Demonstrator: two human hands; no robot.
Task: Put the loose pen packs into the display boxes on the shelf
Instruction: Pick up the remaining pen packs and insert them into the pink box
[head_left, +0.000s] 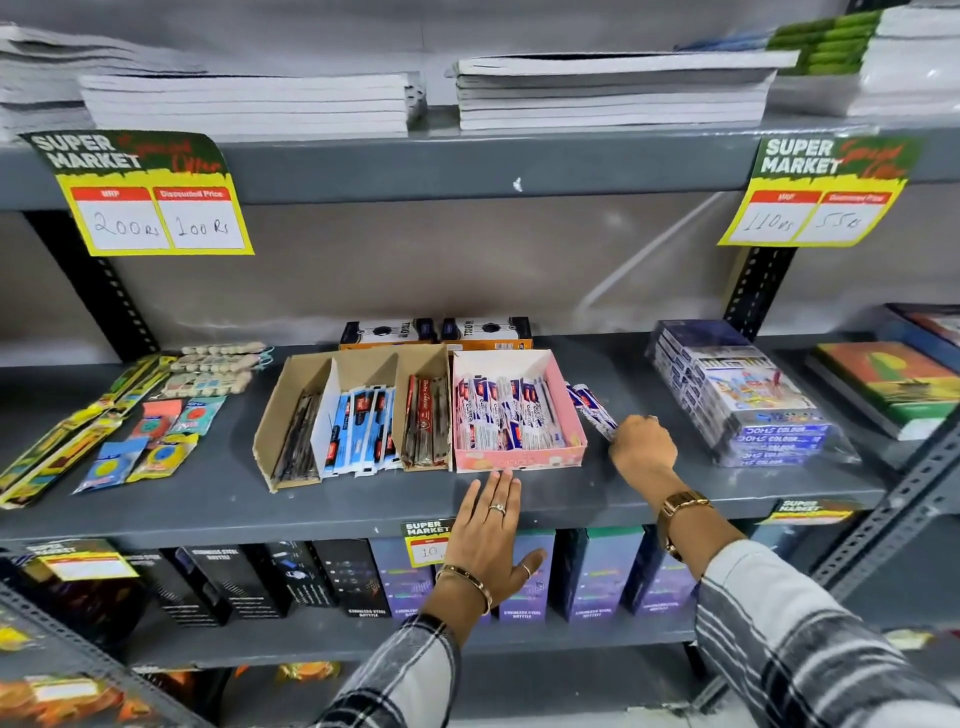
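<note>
Right hand (643, 441) grips perhaps two loose pen packs (592, 408) beside four display boxes (519, 460); left hand (491, 535) spread flat

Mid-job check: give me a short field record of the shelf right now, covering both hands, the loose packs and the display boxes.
right hand: closed on loose blue-and-white pen packs, lying on the grey metal shelf right of the pink box
left hand: open, empty, fingertips at the pink box's front edge
pink cardboard display box: holds matching blue-and-white packs
brown cardboard divided box: left of the pink one, three compartments, each holding pens
loose packs left: only those under the right hand visible
</note>
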